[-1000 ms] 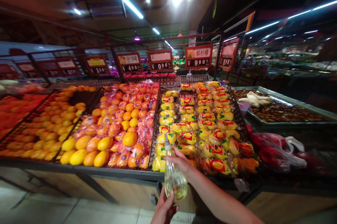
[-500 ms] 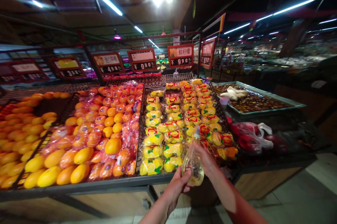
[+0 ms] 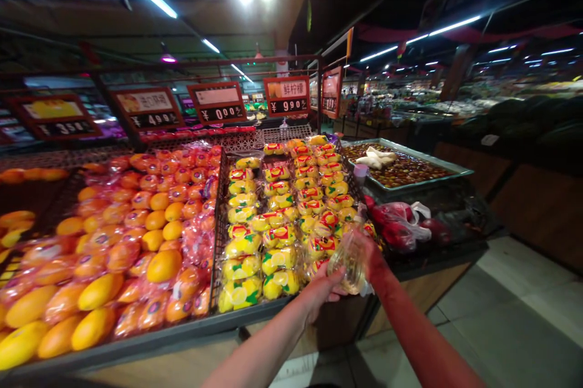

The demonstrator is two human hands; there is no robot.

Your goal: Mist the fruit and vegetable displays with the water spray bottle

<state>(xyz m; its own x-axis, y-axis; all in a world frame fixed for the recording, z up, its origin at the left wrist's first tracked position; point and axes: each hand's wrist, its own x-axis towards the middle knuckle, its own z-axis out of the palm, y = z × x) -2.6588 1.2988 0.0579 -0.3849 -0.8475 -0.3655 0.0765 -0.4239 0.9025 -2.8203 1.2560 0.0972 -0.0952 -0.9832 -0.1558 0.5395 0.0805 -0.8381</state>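
Observation:
Both my hands hold a clear plastic bag (image 3: 350, 260) with yellowish fruit inside, its twisted neck pointing up. My left hand (image 3: 325, 292) cups the bag from below on its left side, fingers closed on it. On the bag's right side, my right hand (image 3: 374, 255) grips it near the top. The bag hovers over the front right corner of a crate of bagged lemons (image 3: 282, 212) with yellow, red and green labels.
Left of the lemons lie wrapped oranges (image 3: 168, 206) and loose yellow-orange fruit (image 3: 54, 309). Red price boards (image 3: 286, 95) hang behind. Right of the stand are red plastic bags (image 3: 401, 224), a green tray (image 3: 458, 171) of dark fruit, and a tiled aisle (image 3: 510, 315).
The view has swung left to right, so the stand slid left in the picture. My hands with the bag moved right, from the crate's front middle to its right corner.

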